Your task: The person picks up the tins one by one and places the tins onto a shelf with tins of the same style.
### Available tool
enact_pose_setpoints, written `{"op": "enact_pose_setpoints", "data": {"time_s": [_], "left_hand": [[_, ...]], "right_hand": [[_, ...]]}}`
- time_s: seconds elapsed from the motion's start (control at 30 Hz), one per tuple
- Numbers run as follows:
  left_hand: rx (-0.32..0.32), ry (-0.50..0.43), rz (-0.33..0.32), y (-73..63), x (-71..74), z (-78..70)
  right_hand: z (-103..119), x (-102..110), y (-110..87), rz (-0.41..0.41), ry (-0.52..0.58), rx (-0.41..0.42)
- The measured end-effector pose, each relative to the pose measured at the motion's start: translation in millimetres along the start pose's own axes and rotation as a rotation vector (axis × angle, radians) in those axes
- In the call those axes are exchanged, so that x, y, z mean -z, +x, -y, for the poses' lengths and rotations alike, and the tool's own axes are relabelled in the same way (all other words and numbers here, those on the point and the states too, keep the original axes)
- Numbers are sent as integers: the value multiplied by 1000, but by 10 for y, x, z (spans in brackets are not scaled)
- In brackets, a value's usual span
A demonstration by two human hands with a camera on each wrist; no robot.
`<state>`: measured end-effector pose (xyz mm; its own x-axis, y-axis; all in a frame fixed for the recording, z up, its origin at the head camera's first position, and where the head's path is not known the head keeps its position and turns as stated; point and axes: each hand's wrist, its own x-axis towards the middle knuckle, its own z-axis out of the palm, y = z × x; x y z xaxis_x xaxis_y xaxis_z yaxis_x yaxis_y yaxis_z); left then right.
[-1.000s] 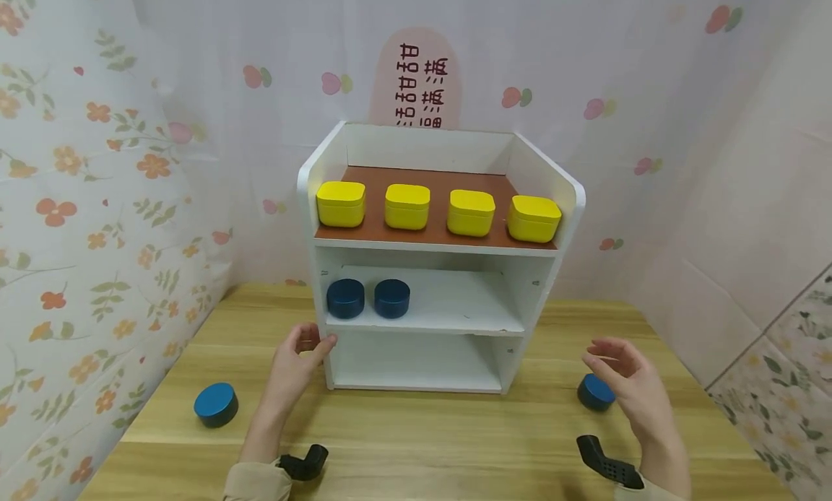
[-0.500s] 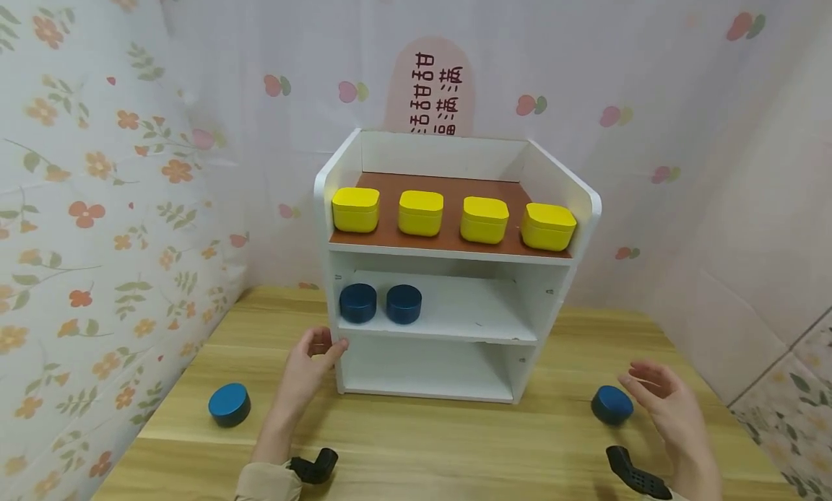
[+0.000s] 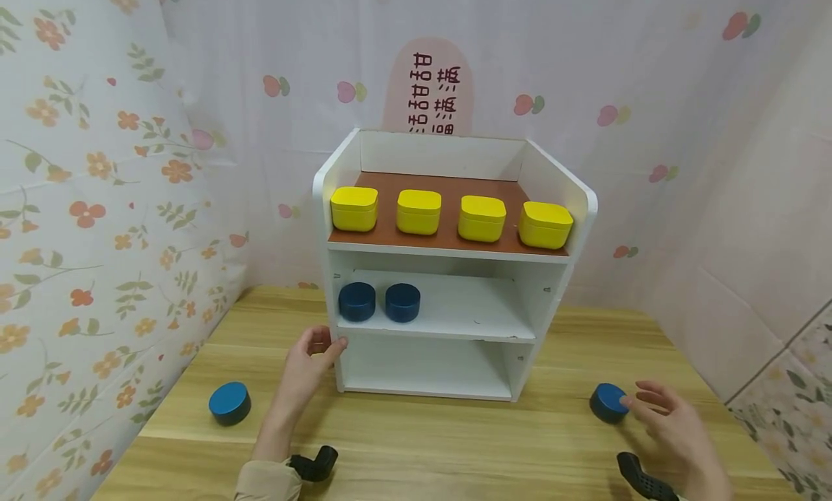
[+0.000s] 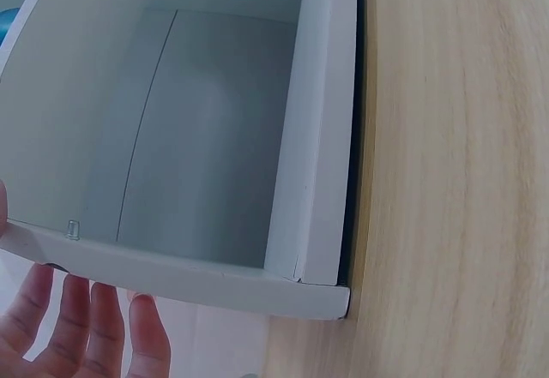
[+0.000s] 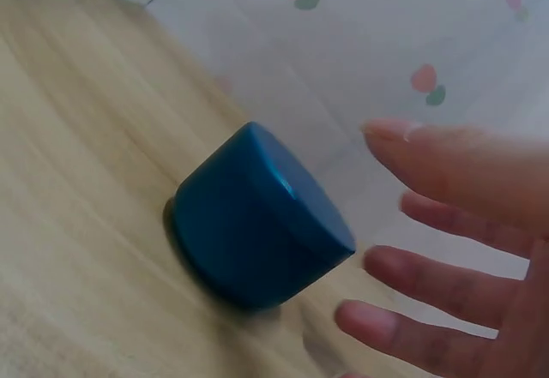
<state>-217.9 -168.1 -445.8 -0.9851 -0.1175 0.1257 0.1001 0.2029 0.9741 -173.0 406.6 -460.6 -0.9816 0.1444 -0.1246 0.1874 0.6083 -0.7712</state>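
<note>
My left hand (image 3: 304, 367) grips the left side panel of a small white shelf unit (image 3: 425, 397), the thumb at its front edge. In the left wrist view the fingers (image 4: 103, 322) lie along the panel's outer face. My right hand (image 3: 679, 429) is beside a round blue tin (image 3: 608, 403) on the table at the right. In the right wrist view its fingers are spread and apart from the tin (image 5: 257, 224), with nothing between them. A second blue tin (image 3: 230, 403) lies left of my left forearm. Two darker-looking blue tins (image 3: 357, 302) (image 3: 402, 302) stand on the middle shelf's left half.
Several yellow lidded boxes (image 3: 482, 219) stand in a row along the brown top board (image 3: 429, 180). The wooden table (image 3: 403, 443) reaches back to patterned cloth (image 3: 292, 176) behind and at both sides. Black straps with a short arm (image 3: 315, 463) sit on my wrists.
The head view has shifted slightly. My right hand has moved to the right and lower, from over the right-hand tin to beside it. My left hand keeps its hold on the shelf unit.
</note>
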Motion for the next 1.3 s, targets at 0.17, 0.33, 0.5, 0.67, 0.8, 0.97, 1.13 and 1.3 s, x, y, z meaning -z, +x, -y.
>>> {"op": "enact_pose_setpoints", "data": {"time_s": [0.17,0.33,0.5,0.67,0.8,0.97,1.13,1.3], "left_hand": [[-9,1,-13,-11,-8,34],[-8,-5,-15,0,-6,44],[0,0,-7,12,3,46],[-3,-11,-1,1,7,30],[-14,-14,-5,4,3,32],[-19,-11,-4,5,-2,29],[-13,-10,-1,7,-2,25],[-5,-12,4,5,0,17]], "right_hand": [[1,-13,63,82,-7,-1],[7,-16,109,117,-57,19],[30,-58,104,123,-110,74],[37,-128,130,109,-147,103],[10,-182,163,84,-133,121],[9,-203,182,78,-147,110],[40,-201,160,85,-157,92],[94,-205,121,77,-138,104]]}}
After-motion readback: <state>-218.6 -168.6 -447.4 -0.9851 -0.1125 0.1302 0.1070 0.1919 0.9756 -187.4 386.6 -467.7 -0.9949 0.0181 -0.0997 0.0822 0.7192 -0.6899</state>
